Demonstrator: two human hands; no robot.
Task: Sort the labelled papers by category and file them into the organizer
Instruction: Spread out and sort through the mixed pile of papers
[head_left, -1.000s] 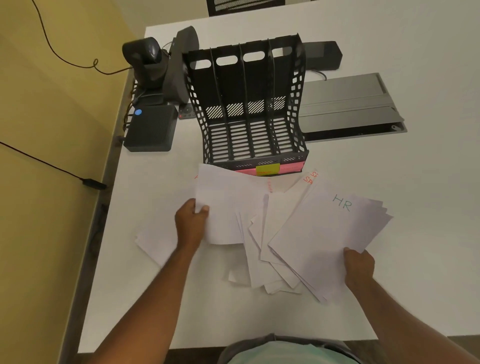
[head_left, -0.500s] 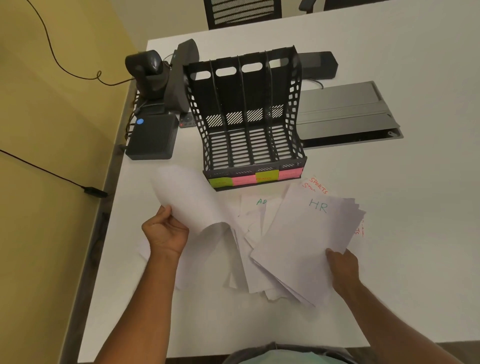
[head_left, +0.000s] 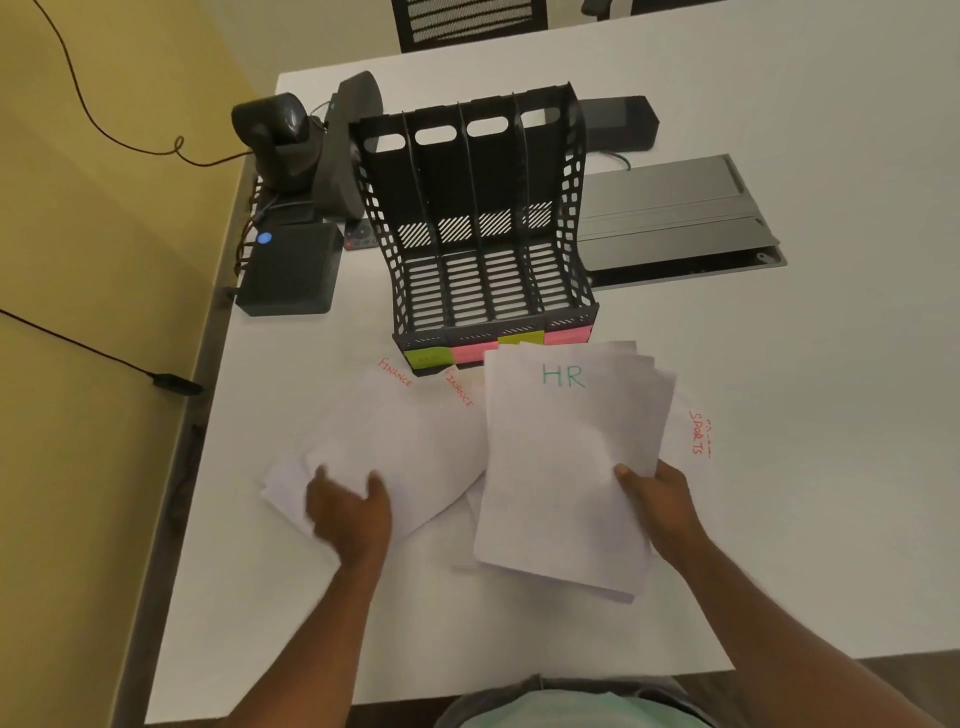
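A black four-slot organizer (head_left: 574, 171) stands at the back of the white table, with green, pink and yellow sticky notes (head_left: 428, 357) on its front edge. Its slots hold no paper. My right hand (head_left: 660, 506) grips the lower right edge of a fanned stack of sheets (head_left: 566, 467) whose top sheet reads HR in green. My left hand (head_left: 348, 509) is blurred and rests on top of overlapping sheets labelled FINANCE (head_left: 405, 431) in red, thumb and fingers apart. A sheet labelled SPORTS (head_left: 698, 431) lies flat just right of the HR stack.
A black webcam (head_left: 280, 135) and a black box (head_left: 291, 270) sit left of the organizer by the table's left edge. A grey hatch panel (head_left: 675, 218) lies to its right. A chair back (head_left: 467, 21) shows beyond the far edge. Cables run over the floor at left.
My left hand has laid the curled sheet flat on the left pile, showing FINANCE labels. My right hand has turned the HR stack upright and moved it toward the organizer.
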